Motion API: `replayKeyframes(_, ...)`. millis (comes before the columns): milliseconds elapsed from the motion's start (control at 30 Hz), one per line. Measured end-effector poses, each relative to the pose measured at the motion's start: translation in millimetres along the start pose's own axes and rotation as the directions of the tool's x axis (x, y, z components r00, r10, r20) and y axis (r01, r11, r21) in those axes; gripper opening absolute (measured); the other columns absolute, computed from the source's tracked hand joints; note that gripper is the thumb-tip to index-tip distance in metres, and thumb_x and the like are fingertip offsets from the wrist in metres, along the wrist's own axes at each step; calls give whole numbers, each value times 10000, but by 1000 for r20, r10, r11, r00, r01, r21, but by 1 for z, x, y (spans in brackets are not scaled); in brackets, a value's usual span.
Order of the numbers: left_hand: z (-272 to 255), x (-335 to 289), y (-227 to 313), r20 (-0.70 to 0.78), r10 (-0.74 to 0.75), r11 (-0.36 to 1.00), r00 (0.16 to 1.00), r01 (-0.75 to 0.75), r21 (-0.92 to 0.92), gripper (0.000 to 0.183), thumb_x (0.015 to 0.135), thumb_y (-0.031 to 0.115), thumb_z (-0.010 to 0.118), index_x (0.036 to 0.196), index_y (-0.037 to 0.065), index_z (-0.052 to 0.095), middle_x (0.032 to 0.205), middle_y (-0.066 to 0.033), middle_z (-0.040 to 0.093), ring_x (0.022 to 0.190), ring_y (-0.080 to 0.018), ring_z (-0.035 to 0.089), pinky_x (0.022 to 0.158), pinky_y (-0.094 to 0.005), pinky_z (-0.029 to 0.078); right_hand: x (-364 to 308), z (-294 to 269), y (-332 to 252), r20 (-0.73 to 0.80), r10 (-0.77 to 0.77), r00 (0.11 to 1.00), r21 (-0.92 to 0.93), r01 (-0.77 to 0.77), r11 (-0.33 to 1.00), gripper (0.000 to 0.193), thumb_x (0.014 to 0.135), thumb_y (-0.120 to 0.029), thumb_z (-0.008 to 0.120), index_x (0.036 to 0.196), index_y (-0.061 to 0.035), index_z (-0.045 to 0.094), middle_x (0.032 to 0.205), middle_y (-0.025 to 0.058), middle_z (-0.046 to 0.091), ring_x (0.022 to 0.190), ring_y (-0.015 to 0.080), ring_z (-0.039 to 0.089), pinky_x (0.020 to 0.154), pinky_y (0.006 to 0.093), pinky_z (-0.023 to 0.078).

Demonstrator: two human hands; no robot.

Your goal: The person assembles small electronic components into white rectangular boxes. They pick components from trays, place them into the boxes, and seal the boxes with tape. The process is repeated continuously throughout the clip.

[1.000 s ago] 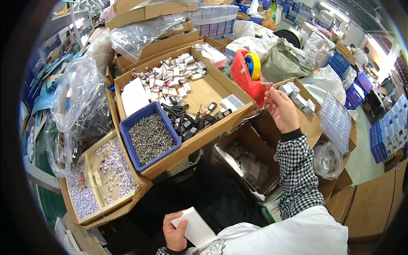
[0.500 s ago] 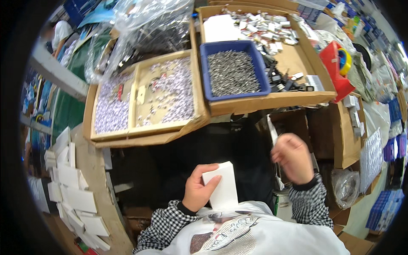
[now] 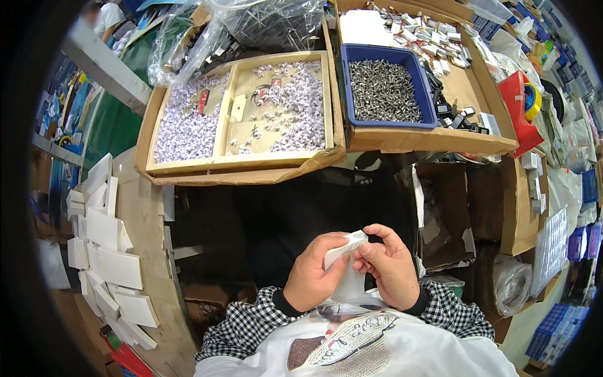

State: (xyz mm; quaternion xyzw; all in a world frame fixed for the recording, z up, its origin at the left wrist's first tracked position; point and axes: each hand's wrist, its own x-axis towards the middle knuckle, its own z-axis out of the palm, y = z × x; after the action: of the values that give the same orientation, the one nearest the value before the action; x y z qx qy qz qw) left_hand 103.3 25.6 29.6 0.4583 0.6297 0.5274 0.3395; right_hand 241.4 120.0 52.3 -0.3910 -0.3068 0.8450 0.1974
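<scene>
A small white box [image 3: 339,252] is held up before my chest, its narrow top end facing me. My left hand [image 3: 311,276] is closed round its body, thumb along the near side. At the box's right top edge, my right hand [image 3: 394,271] is closed, thumb and fingertips pinching there with the index finger raised. Part of the box is hidden behind the fingers, and I cannot make out whether its end is folded down.
Ahead lies a divided wooden tray [image 3: 242,151] of small white pieces. Beside it, a blue bin [image 3: 389,122] holds small metal parts within a cardboard tray [image 3: 487,141]. White boxes [image 3: 116,229] are piled at left. An open carton [image 3: 443,217] stands right of my hands.
My right hand has come in from the right to the top of the white box. The box now tilts toward me, and the view has shifted a little.
</scene>
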Motion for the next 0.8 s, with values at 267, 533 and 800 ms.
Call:
replayKeyframes(267,0,0,13,-26,-46,997,999,47,57,513,841,50,610,1295,82,373,1087,-161,613,855,-312,666,759,-361,535,-1,7,0,-9,15,1000,-7,-15,1000,346,903,-142,630,1180,-34,455,899,108,680,754,116,624,668,225,449)
replayKeyframes(533,-5,6,20,64,44,993,997,-51,102,475,794,-10,586,1256,68,503,1139,-162,608,969,-285,644,775,-325,534,0,12,-3,-27,14,1000,-23,-14,1000,355,900,-143,634,1176,-19,448,899,109,680,748,117,621,686,231,467)
replayKeyframes(800,-4,3,8,-1,25,999,1000,-25,27,193,860,37,590,1053,30,587,1084,-155,630,869,-238,640,718,-287,514,4,2,-15,3,135,991,-404,-122,907,628,865,-212,682,1371,0,374,614,44,611,411,66,500,368,193,363)
